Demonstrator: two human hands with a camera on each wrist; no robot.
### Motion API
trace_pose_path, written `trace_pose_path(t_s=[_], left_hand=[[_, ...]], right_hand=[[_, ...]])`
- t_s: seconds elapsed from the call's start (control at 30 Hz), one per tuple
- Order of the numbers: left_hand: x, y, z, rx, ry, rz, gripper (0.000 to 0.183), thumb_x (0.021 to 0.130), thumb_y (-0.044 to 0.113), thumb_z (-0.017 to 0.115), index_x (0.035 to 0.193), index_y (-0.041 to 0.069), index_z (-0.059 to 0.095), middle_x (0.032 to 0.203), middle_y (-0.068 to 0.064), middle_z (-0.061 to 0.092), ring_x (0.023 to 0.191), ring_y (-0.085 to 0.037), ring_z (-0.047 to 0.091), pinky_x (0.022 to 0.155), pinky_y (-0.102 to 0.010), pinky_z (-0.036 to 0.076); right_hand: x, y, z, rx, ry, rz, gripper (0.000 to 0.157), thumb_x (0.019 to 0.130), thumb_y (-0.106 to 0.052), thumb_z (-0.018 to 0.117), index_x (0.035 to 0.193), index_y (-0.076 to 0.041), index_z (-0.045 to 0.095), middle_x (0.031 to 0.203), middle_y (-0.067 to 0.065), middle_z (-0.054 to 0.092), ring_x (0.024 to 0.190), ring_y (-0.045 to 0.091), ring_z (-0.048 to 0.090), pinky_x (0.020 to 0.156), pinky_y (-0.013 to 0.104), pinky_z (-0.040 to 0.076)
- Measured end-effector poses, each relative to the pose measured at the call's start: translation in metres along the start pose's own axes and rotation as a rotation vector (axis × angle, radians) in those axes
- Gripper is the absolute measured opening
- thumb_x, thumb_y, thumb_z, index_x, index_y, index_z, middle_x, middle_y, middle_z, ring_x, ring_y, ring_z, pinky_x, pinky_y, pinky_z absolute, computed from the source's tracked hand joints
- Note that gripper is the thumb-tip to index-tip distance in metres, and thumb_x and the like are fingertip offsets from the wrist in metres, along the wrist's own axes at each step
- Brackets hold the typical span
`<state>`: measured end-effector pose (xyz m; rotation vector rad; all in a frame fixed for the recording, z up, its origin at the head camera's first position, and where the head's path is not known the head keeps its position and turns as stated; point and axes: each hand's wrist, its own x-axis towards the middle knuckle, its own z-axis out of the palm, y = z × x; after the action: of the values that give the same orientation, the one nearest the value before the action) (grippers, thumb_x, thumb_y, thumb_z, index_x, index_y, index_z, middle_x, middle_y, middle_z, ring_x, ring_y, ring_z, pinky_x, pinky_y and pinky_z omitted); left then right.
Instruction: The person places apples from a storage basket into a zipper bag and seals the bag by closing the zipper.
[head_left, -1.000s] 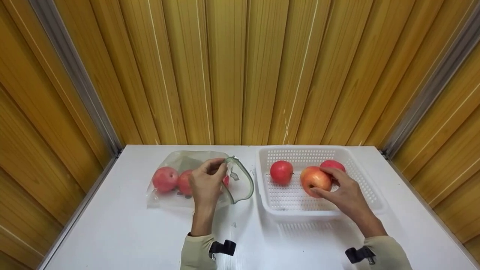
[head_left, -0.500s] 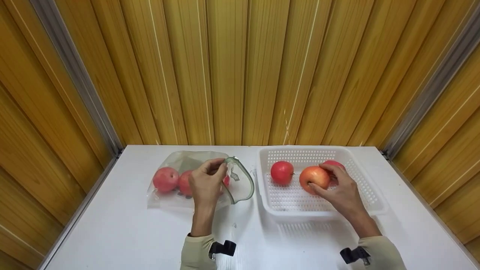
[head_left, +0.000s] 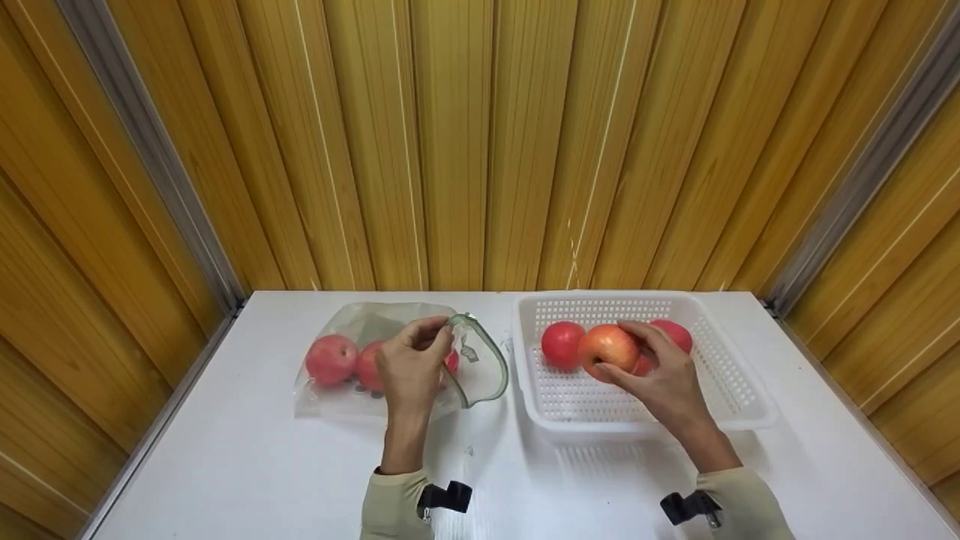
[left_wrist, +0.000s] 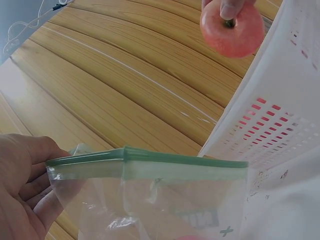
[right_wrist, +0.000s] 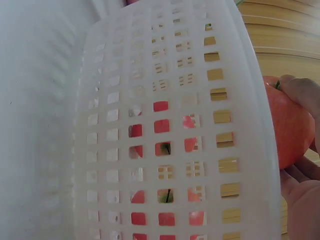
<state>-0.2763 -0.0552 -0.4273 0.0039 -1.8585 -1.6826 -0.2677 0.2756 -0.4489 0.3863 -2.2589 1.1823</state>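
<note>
My left hand pinches the green zip rim of a clear zip bag, whose mouth gapes toward the basket. Red apples lie inside the bag, partly hidden by that hand. My right hand grips a red-yellow apple by thumb and fingers, over the white basket. In the left wrist view this apple hangs above the bag's level, stem side showing. Under and beside it in the basket are a red apple at left, another apple at right and one mostly covered.
The perforated basket stands on the white table, right of the bag, with a narrow gap between them. Wood-patterned panels close off the back and both sides. Through the basket wall in the right wrist view, red apples show.
My right hand has lifted the apple a little and carried it left over the basket, uncovering more of the right-hand apple. The left hand and bag have stayed in place.
</note>
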Motion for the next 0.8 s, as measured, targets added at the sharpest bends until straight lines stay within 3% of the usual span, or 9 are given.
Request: trace_pose_path(t_s=[0.17, 0.43, 0.67, 0.8], left_hand=[[0.000, 0.000, 0.000, 0.014, 0.001, 0.000, 0.008, 0.089, 0.005, 0.083, 0.097, 0.005, 0.084, 0.084, -0.003, 0.079, 0.071, -0.016, 0.074, 0.065, -0.024, 0.061], [0.001, 0.001, 0.000, 0.006, 0.004, 0.003, 0.008, 0.089, 0.004, 0.083, 0.096, 0.005, 0.084, 0.085, -0.004, 0.079, 0.072, -0.019, 0.074, 0.064, -0.023, 0.060], [0.001, 0.002, -0.001, -0.005, 0.007, -0.006, 0.008, 0.089, 0.003, 0.083, 0.096, 0.005, 0.084, 0.085, -0.004, 0.079, 0.072, -0.018, 0.074, 0.064, -0.023, 0.061], [0.000, 0.002, -0.002, -0.007, 0.005, -0.010, 0.008, 0.089, 0.004, 0.083, 0.097, 0.004, 0.084, 0.086, -0.005, 0.079, 0.074, -0.019, 0.075, 0.065, -0.023, 0.061]], right_hand=[[0.002, -0.010, 0.008, 0.065, 0.019, -0.022, 0.065, 0.071, -0.010, 0.100, 0.129, -0.005, 0.072, 0.127, 0.005, 0.070, 0.114, 0.006, 0.064, 0.098, 0.013, 0.048], [0.006, -0.022, 0.025, 0.144, 0.016, -0.029, 0.066, 0.074, -0.008, 0.099, 0.133, -0.003, 0.069, 0.130, 0.006, 0.067, 0.117, 0.010, 0.064, 0.100, 0.020, 0.051], [0.011, -0.030, 0.044, 0.204, 0.030, -0.152, 0.064, 0.072, -0.002, 0.098, 0.129, 0.001, 0.070, 0.125, 0.011, 0.070, 0.114, 0.014, 0.066, 0.099, 0.022, 0.053], [0.011, -0.036, 0.054, 0.258, 0.019, -0.172, 0.063, 0.072, 0.002, 0.097, 0.128, 0.003, 0.069, 0.126, 0.013, 0.069, 0.115, 0.017, 0.065, 0.100, 0.024, 0.054]])
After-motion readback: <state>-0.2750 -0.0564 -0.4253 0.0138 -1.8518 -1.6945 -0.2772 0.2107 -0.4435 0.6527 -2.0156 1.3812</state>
